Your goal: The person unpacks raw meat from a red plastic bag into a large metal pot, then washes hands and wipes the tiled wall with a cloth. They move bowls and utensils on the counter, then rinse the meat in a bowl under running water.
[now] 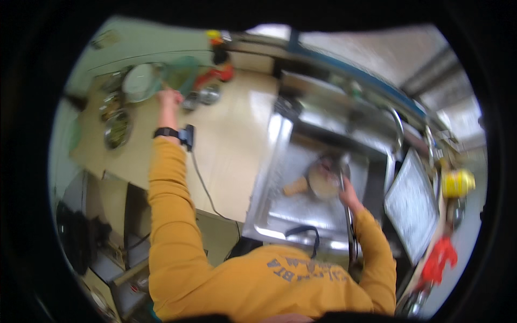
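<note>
My left hand (pixel 170 98) is stretched over the far left of the counter, beside a round white plate or lid (pixel 139 82) and a translucent green basin or bag (pixel 183 72). Its fingers look curled, but blur hides whether they hold anything. Over the sink (pixel 307 218), my right hand (pixel 350 196) grips a long metal handle (pixel 348 226), apparently of a kitchen utensil. Left of that hand, inside the sink, sits a round pale bowl or pan (pixel 323 186) with pinkish contents. A tan block-like object (pixel 295 186) lies against its left side.
On the counter (pixel 226 157) stand a metal bowl of green vegetables (pixel 117 131) and a small metal bowl (pixel 210 94). A cable (pixel 206 189) runs from my left wrist. A faucet (pixel 398 127), silvery panel (pixel 414 208), yellow bottle (pixel 457 183) and red bag (pixel 440 260) are at right.
</note>
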The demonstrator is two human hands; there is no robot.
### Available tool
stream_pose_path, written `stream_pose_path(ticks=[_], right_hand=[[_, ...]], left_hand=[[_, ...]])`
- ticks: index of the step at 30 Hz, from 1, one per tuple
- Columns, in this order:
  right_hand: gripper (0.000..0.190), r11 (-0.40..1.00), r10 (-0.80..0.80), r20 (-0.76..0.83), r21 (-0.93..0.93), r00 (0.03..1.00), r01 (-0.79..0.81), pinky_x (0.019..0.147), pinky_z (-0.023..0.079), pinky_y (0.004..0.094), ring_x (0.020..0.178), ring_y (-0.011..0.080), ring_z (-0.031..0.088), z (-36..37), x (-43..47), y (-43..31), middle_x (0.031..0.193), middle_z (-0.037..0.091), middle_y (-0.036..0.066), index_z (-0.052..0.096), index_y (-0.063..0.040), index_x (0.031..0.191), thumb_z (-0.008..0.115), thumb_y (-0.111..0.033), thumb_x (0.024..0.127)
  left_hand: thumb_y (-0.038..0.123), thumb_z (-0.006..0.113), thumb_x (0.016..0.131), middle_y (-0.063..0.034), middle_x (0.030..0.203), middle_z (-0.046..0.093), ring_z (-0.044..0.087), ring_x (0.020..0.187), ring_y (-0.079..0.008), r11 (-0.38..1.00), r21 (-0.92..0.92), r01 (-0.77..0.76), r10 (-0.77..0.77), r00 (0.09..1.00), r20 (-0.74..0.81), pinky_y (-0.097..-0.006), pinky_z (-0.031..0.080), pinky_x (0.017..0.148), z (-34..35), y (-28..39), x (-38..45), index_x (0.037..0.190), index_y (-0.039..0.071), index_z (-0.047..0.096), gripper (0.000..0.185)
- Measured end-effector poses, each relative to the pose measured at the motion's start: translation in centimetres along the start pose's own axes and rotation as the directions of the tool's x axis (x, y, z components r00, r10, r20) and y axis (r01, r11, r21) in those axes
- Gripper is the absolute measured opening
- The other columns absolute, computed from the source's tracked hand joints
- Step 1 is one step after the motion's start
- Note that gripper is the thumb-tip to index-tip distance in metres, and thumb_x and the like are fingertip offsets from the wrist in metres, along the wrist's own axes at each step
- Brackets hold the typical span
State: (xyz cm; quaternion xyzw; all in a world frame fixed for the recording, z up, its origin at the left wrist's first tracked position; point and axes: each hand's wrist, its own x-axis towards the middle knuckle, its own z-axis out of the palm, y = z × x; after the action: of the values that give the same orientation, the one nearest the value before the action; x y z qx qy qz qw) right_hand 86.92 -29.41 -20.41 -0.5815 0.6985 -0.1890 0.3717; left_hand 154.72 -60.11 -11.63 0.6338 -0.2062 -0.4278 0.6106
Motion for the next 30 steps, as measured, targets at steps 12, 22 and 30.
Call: stream_pose_path(ticks=[12,22,30], right_hand=[[0.039,0.907,0.395,-0.003,0.165,0.919,-0.389,0.068,0.049,0.0341,0.077,0.0245,0.062,-1.9,-3.4,2.3,0.093,0.065,0.015,0.056,-0.005,0.119,0.055,-0.002,0.08],[0.028,0.951,0.175,0.212,-0.288,0.962,-0.109,0.079,0.047,0.0429,0.094,0.0387,0.06,-2.1,-2.2,6.0,0.093,0.062,0.024,0.056,0.0,0.106,0.053,0.002,0.078],[0.013,0.821,-0.08,0.088,-0.559,0.993,0.116,0.071,0.051,0.0444,0.083,0.0355,0.064,-7.2,-6.8,6.0,0.086,0.065,0.019,0.06,-0.004,0.087,0.05,-0.007,0.079]], left_hand=[[0.02,0.057,0.091,-0.0129,0.071,0.058,0.058,0.053,-0.0207,0.981,0.13,0.143,-0.145,0.989,0.005,-0.0346,0.057,0.049,0.7,-2.7,3.1,0.094,-0.007,0.05,0.028],[0.017,0.061,0.087,-0.0033,0.082,0.06,0.055,0.057,-0.008,0.677,0.491,-0.548,0.323,0.821,0.47,-0.0208,0.045,0.042,8.1,-6.4,-18.5,0.112,0.006,0.059,0.028],[0.01,0.064,0.078,-0.017,0.109,0.063,0.061,0.096,-0.0328,0.403,0.414,-0.816,-0.254,0.335,0.907,-0.0363,0.048,0.084,23.0,-27.5,-42.4,0.114,0.003,0.059,0.037]])
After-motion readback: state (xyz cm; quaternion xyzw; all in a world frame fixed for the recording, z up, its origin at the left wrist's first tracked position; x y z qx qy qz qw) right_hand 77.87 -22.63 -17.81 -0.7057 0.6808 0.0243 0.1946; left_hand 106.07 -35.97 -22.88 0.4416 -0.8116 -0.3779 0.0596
